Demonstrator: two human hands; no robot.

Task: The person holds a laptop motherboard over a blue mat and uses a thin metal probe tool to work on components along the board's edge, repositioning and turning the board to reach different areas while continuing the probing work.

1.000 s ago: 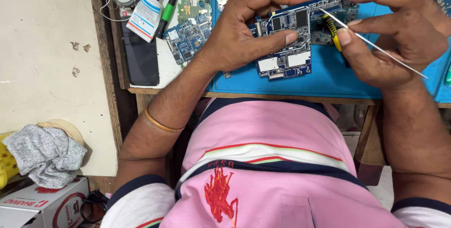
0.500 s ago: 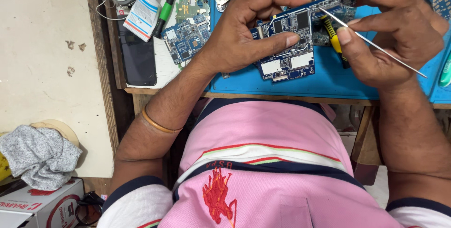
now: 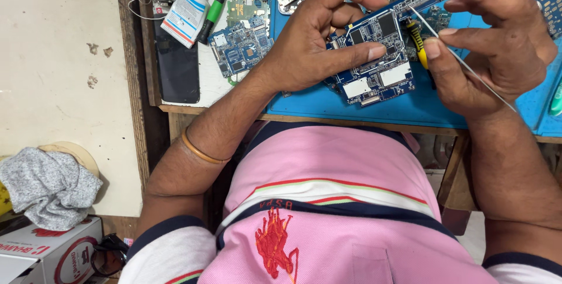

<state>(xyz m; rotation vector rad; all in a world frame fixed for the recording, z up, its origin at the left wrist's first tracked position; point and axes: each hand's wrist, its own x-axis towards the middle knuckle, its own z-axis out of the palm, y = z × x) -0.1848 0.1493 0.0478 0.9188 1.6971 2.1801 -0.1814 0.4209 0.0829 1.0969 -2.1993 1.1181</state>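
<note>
While the left hand [image 3: 310, 44] clamps a blue circuit board [image 3: 377, 61] between thumb and fingers above the blue mat [image 3: 404, 105], the right hand [image 3: 492, 44] pinches a thin metal probe [image 3: 462, 61], its tip touching the board. Left of them lie another circuit board [image 3: 241, 47] and a glue bottle [image 3: 186, 16].

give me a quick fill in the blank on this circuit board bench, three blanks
The left hand holds a ____ circuit board.
The right hand pinches a thin metal ____ against the board.
The work mat under the board is ____.
Missing words: blue; probe; blue
</note>
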